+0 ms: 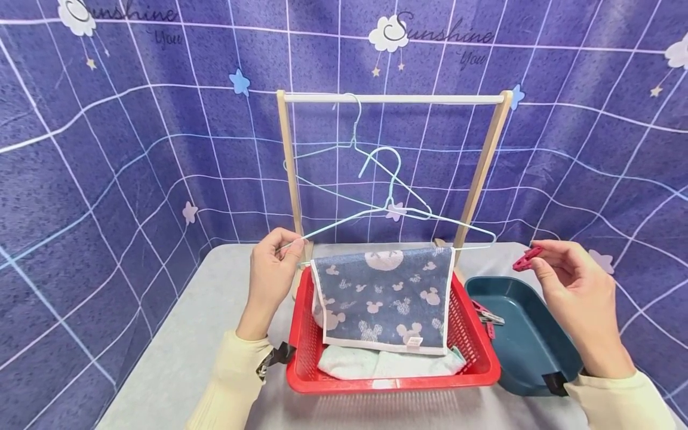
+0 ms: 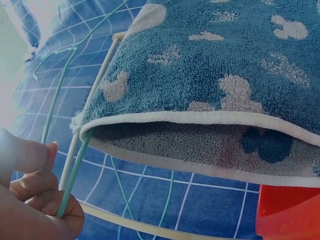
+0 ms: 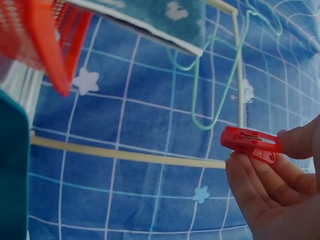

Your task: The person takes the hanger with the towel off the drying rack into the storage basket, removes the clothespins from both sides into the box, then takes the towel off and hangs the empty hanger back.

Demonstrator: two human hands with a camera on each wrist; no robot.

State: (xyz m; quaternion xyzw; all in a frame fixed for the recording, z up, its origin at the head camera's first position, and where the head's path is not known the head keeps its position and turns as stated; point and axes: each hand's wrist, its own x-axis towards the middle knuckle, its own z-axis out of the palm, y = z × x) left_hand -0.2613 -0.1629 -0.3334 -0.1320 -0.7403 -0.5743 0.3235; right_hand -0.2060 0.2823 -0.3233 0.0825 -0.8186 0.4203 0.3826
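My left hand (image 1: 274, 269) grips one end of a pale green wire hanger (image 1: 344, 222), holding it up over the red basket. Folded over the hanger's lower bar is a blue towel (image 1: 384, 301) with pale mouse-head shapes and a white border. In the left wrist view the towel (image 2: 200, 65) hangs in two layers, and the fingers (image 2: 35, 185) curl round the wire. To the right, my right hand (image 1: 583, 298) pinches a red clothespin (image 1: 528, 258) between thumb and fingers. The right wrist view shows that clothespin (image 3: 250, 143) level with the hanger's free end (image 3: 204, 117).
Under the towel stands a red basket (image 1: 392, 385) with white cloth (image 1: 371, 363) inside. A dark teal tub (image 1: 537, 334) to its right holds several clothespins (image 1: 489, 316). Behind, a wooden rack (image 1: 486, 158) with a white rod (image 1: 398, 99) carries another hanger (image 1: 355, 128).
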